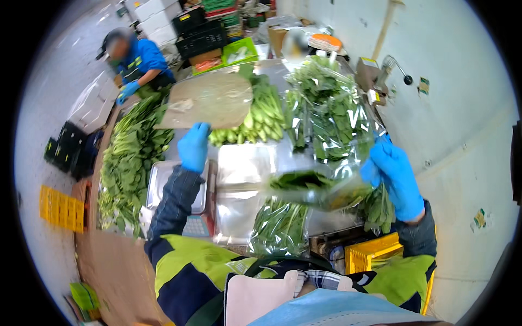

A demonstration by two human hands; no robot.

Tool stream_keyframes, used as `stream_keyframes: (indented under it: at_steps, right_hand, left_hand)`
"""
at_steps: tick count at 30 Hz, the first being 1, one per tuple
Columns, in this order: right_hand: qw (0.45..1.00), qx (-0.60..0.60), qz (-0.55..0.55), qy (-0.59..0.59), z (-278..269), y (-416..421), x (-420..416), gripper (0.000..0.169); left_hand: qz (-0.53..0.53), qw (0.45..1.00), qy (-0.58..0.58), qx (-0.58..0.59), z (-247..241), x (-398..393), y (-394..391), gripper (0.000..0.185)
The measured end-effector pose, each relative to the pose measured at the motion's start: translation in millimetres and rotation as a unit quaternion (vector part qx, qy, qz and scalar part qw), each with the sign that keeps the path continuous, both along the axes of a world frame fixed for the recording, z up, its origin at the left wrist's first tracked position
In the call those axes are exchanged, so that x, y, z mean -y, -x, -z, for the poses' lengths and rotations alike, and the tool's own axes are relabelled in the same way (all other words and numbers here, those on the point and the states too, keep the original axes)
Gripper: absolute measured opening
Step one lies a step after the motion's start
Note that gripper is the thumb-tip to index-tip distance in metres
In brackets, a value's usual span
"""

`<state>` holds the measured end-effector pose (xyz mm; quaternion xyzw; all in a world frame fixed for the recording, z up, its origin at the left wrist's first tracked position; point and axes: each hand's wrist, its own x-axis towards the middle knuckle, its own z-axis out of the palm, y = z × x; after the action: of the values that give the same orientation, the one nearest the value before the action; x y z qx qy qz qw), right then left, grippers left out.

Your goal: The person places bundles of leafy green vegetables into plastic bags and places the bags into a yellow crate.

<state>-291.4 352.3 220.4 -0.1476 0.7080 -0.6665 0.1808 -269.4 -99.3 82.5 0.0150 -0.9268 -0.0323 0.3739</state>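
Note:
My right hand (pixel 393 177), in a blue glove, grips the end of a clear plastic bag of leafy greens (pixel 301 188), blurred and held over the metal table (pixel 332 222). Under it lies another bag of greens (pixel 279 228) at the near edge. My left hand (pixel 193 148), also gloved, is curled at the near edge of a brownish flat sheet (pixel 210 98); whether it pinches the sheet I cannot tell. That sheet partly covers bunched greens with pale stalks (pixel 265 116). Below my left forearm stands a digital scale (pixel 197 226). Flat clear bags (pixel 244 167) lie beside it.
Loose greens (pixel 128 163) are heaped on the left, and bagged greens (pixel 336 118) on the right. Another person (pixel 142 65) in blue gloves works at the far left. A lever device (pixel 373 77) stands by the wall. A yellow crate (pixel 371 254) sits below the table's right side.

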Motion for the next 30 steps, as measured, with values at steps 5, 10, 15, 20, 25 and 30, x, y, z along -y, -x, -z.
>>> stream_keyframes:
  at_steps: [5, 10, 15, 20, 25, 30]
  right_hand:
    - [0.975, -0.116, -0.187, 0.034, -11, 57, 121, 0.027]
    - [0.94, -0.156, -0.246, 0.179, -76, 24, 270, 0.025]
    - [0.921, -0.104, -0.282, 0.247, -113, -34, 334, 0.024]
    - [0.933, -0.169, -0.302, 0.103, -12, -26, 375, 0.03]
    - [0.949, -0.024, -0.314, -0.038, 164, -6, 400, 0.034]
    - [0.932, 0.003, -0.321, -0.172, 240, 3, 388, 0.033]
  left_hand:
    - [-0.062, 0.988, -0.076, 0.12, 104, 104, -131, 0.011]
    - [-0.024, 0.974, -0.18, 0.136, 171, 140, -203, 0.035]
    - [-0.096, 0.95, -0.295, -0.04, 142, 81, -273, 0.046]
    - [-0.16, 0.876, -0.45, 0.059, 212, 31, -365, 0.028]
    - [-0.137, 0.862, -0.482, 0.076, 248, -7, -410, 0.016]
    - [-0.132, 0.852, -0.486, 0.142, 249, -26, -449, 0.02]
